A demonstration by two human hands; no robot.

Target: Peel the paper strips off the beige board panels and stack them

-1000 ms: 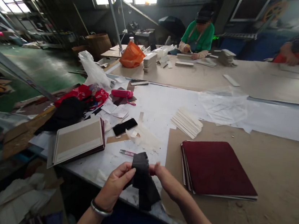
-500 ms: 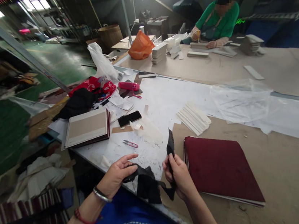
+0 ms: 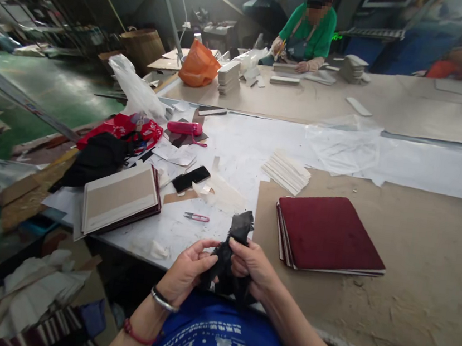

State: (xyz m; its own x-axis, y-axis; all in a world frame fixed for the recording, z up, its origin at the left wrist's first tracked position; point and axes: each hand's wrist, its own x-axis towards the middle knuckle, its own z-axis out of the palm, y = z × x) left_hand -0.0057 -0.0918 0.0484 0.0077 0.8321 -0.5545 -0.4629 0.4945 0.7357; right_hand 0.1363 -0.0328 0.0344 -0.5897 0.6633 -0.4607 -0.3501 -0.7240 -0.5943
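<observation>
A strip of black cloth (image 3: 241,227) with frayed edges is bunched between my two hands at the table's near edge. My left hand (image 3: 189,269) pinches it between thumb and fingers on the left side. On the other side my right hand (image 3: 253,267) grips the cloth, its upper end sticking up above the thumb. The lower folds hang down and are partly hidden by my fingers. Just beyond lies a pair of pink-handled thread snips (image 3: 197,217). Right of my hands rests a stack of dark red covers (image 3: 328,233).
Beige-topped panels (image 3: 120,199) are stacked at left, near a black phone (image 3: 191,179) and a pink pouch (image 3: 185,128). Pale strips (image 3: 285,171) lie mid-table. Across the table a person in green (image 3: 310,37) handles boards; another person's orange garment (image 3: 443,69) shows at far right.
My hands have come together, and the cloth stretched between them is now bunched up. The right hand moved left. The view has turned to the right.
</observation>
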